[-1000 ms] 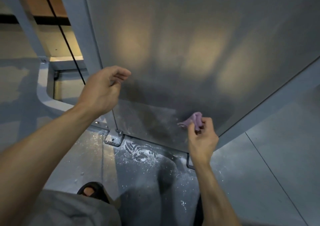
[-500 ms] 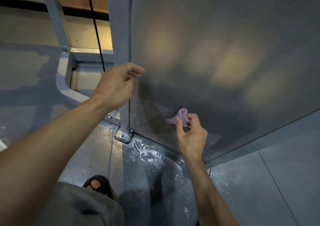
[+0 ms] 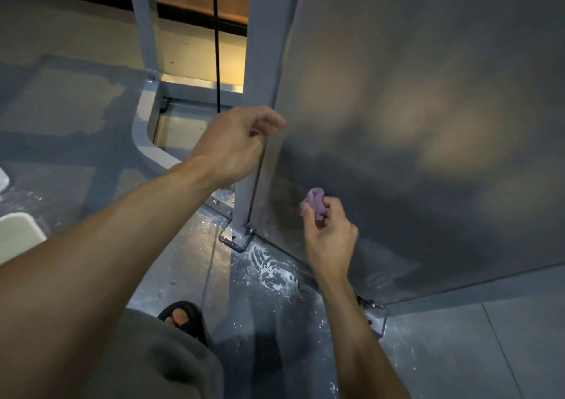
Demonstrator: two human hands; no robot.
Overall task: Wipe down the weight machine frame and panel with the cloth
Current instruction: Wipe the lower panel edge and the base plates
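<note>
A large grey metal panel (image 3: 428,108) of the weight machine fills the upper right, bordered on its left by a pale grey upright frame post (image 3: 260,62). My right hand (image 3: 328,233) pinches a small bunched purple cloth (image 3: 313,201) and holds it against the lower left part of the panel. My left hand (image 3: 235,145) is raised in front of the post at the panel's left edge, fingers loosely curled and holding nothing; whether its fingertips touch the post is unclear.
A black cable (image 3: 216,41) runs down behind the post. The post's bolted foot plate (image 3: 237,236) sits on a grey floor dusted with white powder (image 3: 272,270). My sandalled foot (image 3: 183,319) stands below. A white object (image 3: 18,233) lies at the left edge.
My right hand has carried the cloth leftward and slightly up along the bottom of the panel, toward the post. My left hand has stayed at the panel's edge, and the view has shifted right.
</note>
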